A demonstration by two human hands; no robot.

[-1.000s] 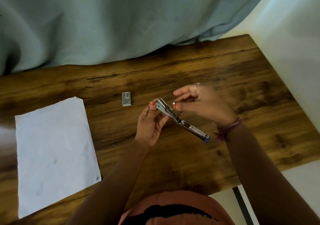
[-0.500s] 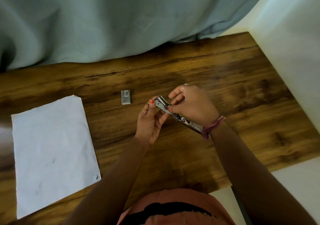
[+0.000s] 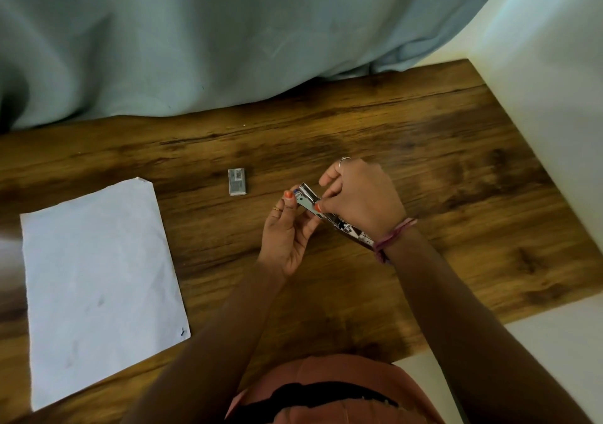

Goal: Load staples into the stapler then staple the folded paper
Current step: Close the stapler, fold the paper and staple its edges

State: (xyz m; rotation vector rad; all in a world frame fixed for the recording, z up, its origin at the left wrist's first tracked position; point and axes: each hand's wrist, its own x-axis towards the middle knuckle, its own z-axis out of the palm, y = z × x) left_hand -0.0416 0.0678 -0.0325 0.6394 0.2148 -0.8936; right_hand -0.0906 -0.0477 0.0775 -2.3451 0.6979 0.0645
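A metal stapler (image 3: 308,197), opened out long, is held above the middle of the wooden table (image 3: 456,169). My left hand (image 3: 287,237) grips its front end from below, thumb on the tip. My right hand (image 3: 362,198) lies over the stapler's middle with fingertips pinched on the open channel; whether staples are under them is hidden. The stapler's rear end shows by my right wrist. A small grey staple box (image 3: 237,181) lies on the table left of the hands. The white paper (image 3: 98,280) lies flat at the left.
A pale blue curtain (image 3: 228,38) hangs over the table's far edge. A white wall (image 3: 548,103) borders the table on the right. The table's near edge runs just in front of my body.
My right hand has moved left and down from above the stapler onto its middle, now covering most of it. My left hand kept its hold on the front end.
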